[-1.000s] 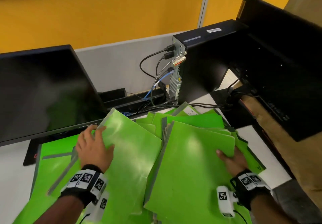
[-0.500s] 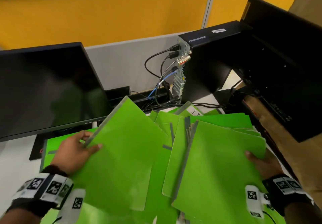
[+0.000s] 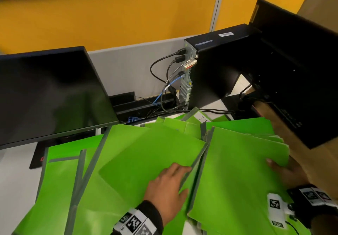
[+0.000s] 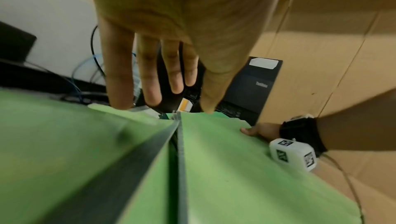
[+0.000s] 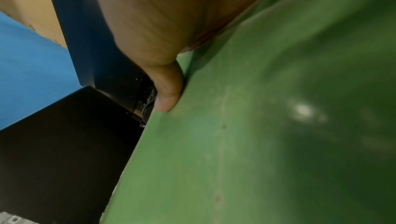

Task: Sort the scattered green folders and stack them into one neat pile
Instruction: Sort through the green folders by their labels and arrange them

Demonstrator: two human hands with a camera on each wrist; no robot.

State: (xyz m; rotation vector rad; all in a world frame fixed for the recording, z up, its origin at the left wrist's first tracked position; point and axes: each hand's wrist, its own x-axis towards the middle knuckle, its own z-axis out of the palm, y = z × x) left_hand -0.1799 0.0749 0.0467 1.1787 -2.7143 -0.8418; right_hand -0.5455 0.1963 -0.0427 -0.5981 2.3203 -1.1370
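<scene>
Several green folders with grey spines lie fanned across the white desk [image 3: 14,180]. My left hand [image 3: 170,181] lies with straight fingers on the middle folder [image 3: 146,154], its fingertips at the grey spine of the right-hand stack [image 3: 237,170]. In the left wrist view the left hand [image 4: 163,83] hovers spread over the seam between that folder and the stack [image 4: 235,168]. My right hand [image 3: 285,170] grips the stack's right edge, thumb [image 5: 169,92] on top of the stack [image 5: 257,126], fingers hidden underneath. More folders [image 3: 60,180] lie at the left.
A dark monitor [image 3: 49,95] stands at the back left, its base beside the folders. A black computer tower [image 3: 215,66] with cables [image 3: 164,92] is behind the pile. Another black monitor [image 3: 301,79] and a cardboard box [image 3: 320,161] crowd the right side.
My left hand let go of the tilted folder's far edge and moved right to the middle; that folder now lies flat. The right hand keeps its grip on the stack.
</scene>
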